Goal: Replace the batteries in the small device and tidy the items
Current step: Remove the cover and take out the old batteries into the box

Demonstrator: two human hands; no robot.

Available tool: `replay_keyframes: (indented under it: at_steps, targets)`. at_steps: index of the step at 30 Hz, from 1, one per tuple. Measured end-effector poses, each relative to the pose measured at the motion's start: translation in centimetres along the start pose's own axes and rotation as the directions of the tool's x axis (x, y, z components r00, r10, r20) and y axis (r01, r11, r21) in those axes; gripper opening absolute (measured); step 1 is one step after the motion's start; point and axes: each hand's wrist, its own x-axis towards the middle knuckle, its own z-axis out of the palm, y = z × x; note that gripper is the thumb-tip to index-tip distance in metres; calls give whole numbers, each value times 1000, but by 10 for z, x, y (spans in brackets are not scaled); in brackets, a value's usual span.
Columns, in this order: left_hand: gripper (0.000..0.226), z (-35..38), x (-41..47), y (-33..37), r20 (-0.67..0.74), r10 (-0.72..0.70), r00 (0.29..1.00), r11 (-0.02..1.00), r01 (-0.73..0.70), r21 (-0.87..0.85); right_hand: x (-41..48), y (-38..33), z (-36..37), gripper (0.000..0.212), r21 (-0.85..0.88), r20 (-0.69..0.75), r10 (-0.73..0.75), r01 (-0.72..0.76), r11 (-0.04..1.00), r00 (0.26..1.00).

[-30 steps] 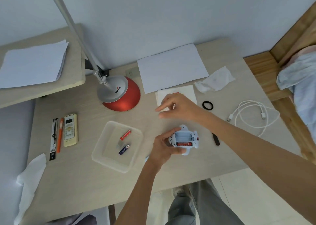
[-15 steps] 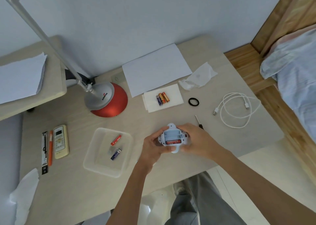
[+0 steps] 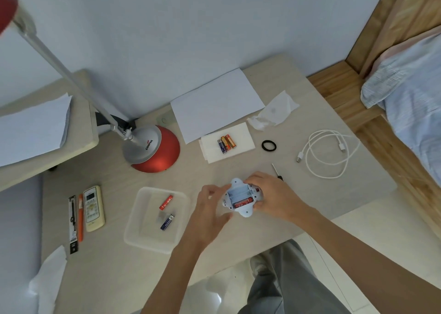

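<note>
While in left hand and right hand, device.

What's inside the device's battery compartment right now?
One red battery lies in the nearest slot of the device; the other slots look empty. The right hand grips the device and its fingers cover the right edge.

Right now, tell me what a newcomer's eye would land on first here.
First the white device, held between the left hand and the right hand at the desk's near edge, its open bay showing one red cell. Then the red lamp base at the back left, and three batteries on a white tissue behind the device.
</note>
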Motion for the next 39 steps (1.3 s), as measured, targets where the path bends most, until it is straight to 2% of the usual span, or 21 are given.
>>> replay_keyframes:
  at_steps: [2, 5, 10, 16, 19, 25, 32, 39]
  targets:
    - [79, -14, -1, 5, 70, 94, 993, 975, -106, 196, 0, -1, -1, 51, -22, 3, -11, 11, 1000, 1000]
    - [77, -24, 5, 14, 212, 208, 955, 883, -277, 380, 1, -3, 0, 48, -52, 1, -12, 12, 999, 1000]
    - [73, -23, 23, 21, 364, 293, 884, 723, -454, 520, 3, -6, -1, 49, -63, -4, -9, 9, 998, 1000]
    - [68, -22, 33, 24, 408, 292, 865, 704, -483, 521, 3, -7, -3, 41, -67, -28, -11, 10, 998, 1000]
    - [61, -21, 38, 26, 432, 294, 853, 709, -498, 500, 4, -6, -2, 42, -55, -33, -15, 13, 998, 999]
    - [60, -22, 46, 28, 476, 284, 832, 711, -516, 478, 6, -6, -4, 49, -43, -28, -21, 20, 999, 999]
    - [53, -25, 44, 18, 469, 279, 838, 755, -493, 432, 3, -6, -7, 50, -87, -24, -22, 20, 996, 999]
    - [61, -36, 35, 9, 413, 273, 869, 802, -442, 401, 0, -9, -8, 47, -104, -21, -39, 36, 994, 999]
